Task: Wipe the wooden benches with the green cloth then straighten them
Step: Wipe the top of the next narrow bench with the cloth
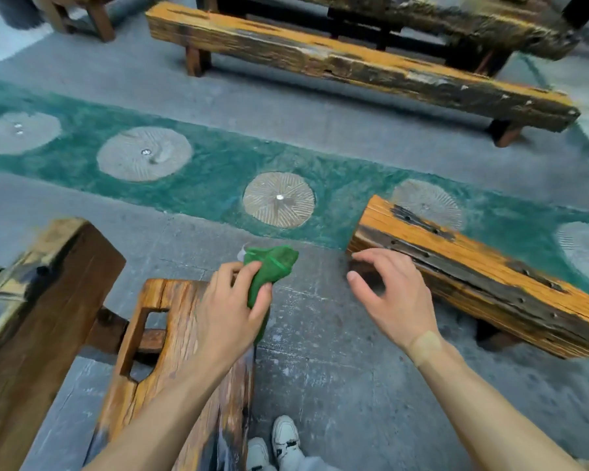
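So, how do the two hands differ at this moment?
The left hand grips the green cloth; the right hand holds nothing, with its fingers loosely curled. The left hand is over the near bench; the right hand is near the end of the right bench. Both are bare.

Even, soft daylight, moderately bright, no hard glare. Brightest patch at the upper left floor (pixel 0 42), washed out near white. Shadows are faint and diffuse: a dim one under the far bench (pixel 354 68), a darker one under the right bench (pixel 483 277). Strong wide-angle distortion, straight bench edges bow and the green floor strip (pixel 218 164) curves toward the frame edges. Overall slightly soft, with compression smear on wood grain and concrete. Edges and corners blurrier, the top right nearly black. Left hand (pixel 232 311) and right hand (pixel 388 294) are reasonably sharp.
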### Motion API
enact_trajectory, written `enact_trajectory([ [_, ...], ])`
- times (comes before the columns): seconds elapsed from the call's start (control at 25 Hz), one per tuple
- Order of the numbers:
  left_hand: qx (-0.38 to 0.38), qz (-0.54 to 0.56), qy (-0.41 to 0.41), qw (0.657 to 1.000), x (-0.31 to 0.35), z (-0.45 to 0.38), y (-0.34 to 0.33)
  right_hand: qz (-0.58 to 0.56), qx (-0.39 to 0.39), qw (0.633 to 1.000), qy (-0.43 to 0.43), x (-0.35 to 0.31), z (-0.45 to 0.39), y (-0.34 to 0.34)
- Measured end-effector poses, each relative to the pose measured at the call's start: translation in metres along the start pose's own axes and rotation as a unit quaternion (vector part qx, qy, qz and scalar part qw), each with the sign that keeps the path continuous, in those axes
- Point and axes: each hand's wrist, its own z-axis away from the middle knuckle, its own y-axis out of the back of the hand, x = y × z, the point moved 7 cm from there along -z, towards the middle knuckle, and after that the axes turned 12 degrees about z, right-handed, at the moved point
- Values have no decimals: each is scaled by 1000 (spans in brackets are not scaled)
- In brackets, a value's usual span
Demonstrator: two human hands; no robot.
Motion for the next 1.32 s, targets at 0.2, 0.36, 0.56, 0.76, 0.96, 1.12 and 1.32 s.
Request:
enact_trajectory([
  [0.2,-28,77,-75,994,80,-45,14,13,80,993,-87,33,24,80],
  [0.36,-65,81,-101,989,109,-72,-14,4,101,982,-159,75,30,85],
  [0.56,-107,72,-108,986,117,-135,-92,-9,97,971,-220,148,-16,64],
  [0.76,-151,61,-95,982,151,-224,-198,-31,94,959,-264,242,-97,58],
  [0.96,-181,49,-98,977,184,-310,-284,-56,85,946,-307,325,-159,62],
  [1.12,-227,53,-116,966,184,-371,-343,-81,81,928,-355,367,-195,46],
  [1.32,-322,36,-142,935,151,-445,-442,-77,84,879,-463,407,-228,-18],
])
